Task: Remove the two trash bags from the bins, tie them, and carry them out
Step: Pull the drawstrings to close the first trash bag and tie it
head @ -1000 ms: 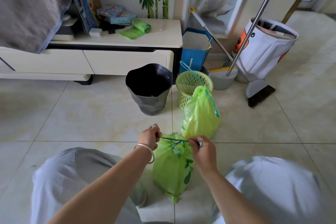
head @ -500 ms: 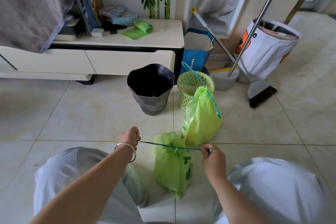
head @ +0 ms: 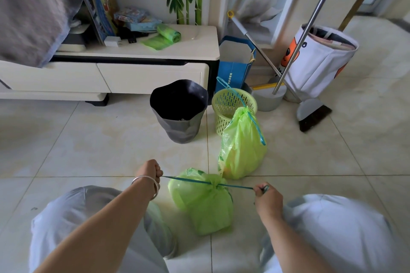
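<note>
Dark bin's contents lost in shadow

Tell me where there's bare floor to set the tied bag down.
Bare tiles lie left of the grey bin, before the cabinet, and right of the far bag, below the broom. It is crowded around the yellow basket.

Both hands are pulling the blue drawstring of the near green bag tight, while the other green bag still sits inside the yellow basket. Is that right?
Not quite. The head view shows the other green bag standing on the floor in front of the yellow basket, not inside it. The rest holds: the left hand and right hand pull the blue drawstring of the near green bag tight.
</note>
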